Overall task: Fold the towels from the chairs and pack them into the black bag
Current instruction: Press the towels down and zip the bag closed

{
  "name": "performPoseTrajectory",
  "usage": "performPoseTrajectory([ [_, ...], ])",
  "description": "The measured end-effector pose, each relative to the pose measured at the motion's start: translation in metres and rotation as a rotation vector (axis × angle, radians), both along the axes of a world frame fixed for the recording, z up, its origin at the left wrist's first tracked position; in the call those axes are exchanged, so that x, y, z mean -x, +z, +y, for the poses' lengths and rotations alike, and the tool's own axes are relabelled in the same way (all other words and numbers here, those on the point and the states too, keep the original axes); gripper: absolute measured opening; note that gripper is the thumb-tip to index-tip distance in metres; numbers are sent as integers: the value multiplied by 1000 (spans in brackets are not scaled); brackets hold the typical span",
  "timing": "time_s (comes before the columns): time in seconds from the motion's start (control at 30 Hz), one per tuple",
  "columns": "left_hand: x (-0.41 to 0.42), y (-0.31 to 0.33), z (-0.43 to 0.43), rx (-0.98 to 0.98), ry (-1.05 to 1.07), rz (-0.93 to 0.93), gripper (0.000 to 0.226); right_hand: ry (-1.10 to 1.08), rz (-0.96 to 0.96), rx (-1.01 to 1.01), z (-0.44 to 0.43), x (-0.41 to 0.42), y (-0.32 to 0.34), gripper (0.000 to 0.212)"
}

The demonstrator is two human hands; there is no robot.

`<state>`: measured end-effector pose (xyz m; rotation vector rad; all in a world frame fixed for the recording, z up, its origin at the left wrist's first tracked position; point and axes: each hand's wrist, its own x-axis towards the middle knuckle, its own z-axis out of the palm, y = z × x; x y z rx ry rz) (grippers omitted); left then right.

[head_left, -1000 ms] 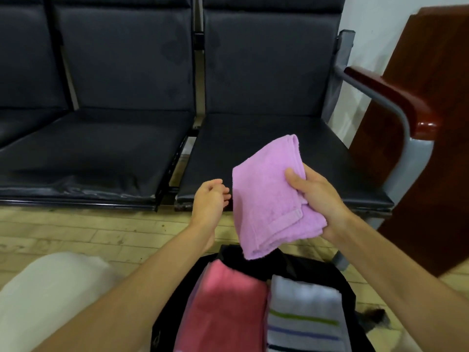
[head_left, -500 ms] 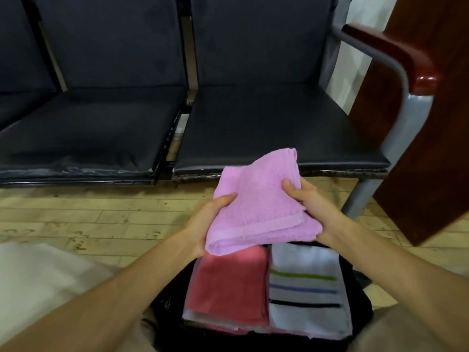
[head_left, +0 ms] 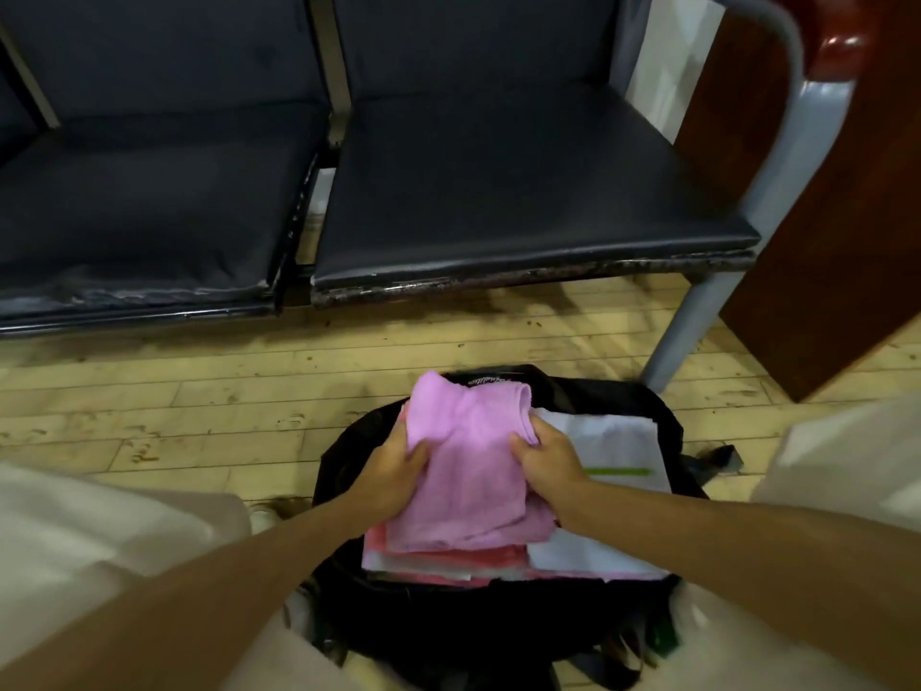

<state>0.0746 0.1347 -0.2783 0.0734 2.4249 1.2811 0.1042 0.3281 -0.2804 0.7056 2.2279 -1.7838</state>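
Note:
A folded lilac towel lies on top of the towels inside the open black bag on the floor between my knees. My left hand grips its left edge and my right hand grips its right edge. Under it shows a pink towel. Beside that, on the right, lies a white towel with a green stripe, partly hidden by my right hand and forearm.
Two dark padded chair seats stand behind the bag with nothing on them. A grey chair leg and a brown wooden panel are at the right. Wooden floor stretches to the left. My light-trousered knees flank the bag.
Both hands have lowered the lilac towel from in front of the seat down onto the pink towel in the bag. One second ago only the right hand held it. My view has tilted down.

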Motion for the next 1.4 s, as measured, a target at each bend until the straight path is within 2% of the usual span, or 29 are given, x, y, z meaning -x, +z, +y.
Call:
performPoseTrajectory([
  [0.13,7,-12,-8,103,-4,20,56,102,-138,-131,-6,5,-23,51],
  [0.33,12,-19,-16,186,5,-32,56,231,-361,-270,-11,19,-27,60],
  [0.43,12,-17,-20,208,-19,-65,53,306,-435,-267,-9,21,-21,54],
  [0.5,11,-15,-20,218,-44,-96,50,302,-459,-178,-5,18,-15,37],
  [0.57,10,-12,-19,209,-54,-112,46,288,-467,-108,-2,14,-7,30],
  [0.67,8,-8,-16,176,-56,-112,39,374,-462,-165,5,10,6,21],
  [0.73,8,-3,-12,169,-60,-115,38,480,-431,-281,8,9,17,16],
  [0.83,9,5,-4,150,-72,-138,41,757,-203,-839,8,18,30,23],
  [0.9,10,8,0,133,-73,-152,44,855,-67,-1058,2,24,44,21],
  [0.97,12,8,-2,132,-37,-149,41,913,71,-1067,-5,33,51,21],
  [1.07,20,9,-10,75,152,-142,15,965,212,-958,-18,40,49,35],
  [1.2,37,13,-25,25,364,-142,31,1045,260,-873,-36,43,34,61],
  [1.33,55,12,-41,49,372,-155,26,1077,223,-755,-48,47,19,80],
  [1.4,63,7,-50,80,345,-152,26,1103,184,-772,-49,48,11,85],
])
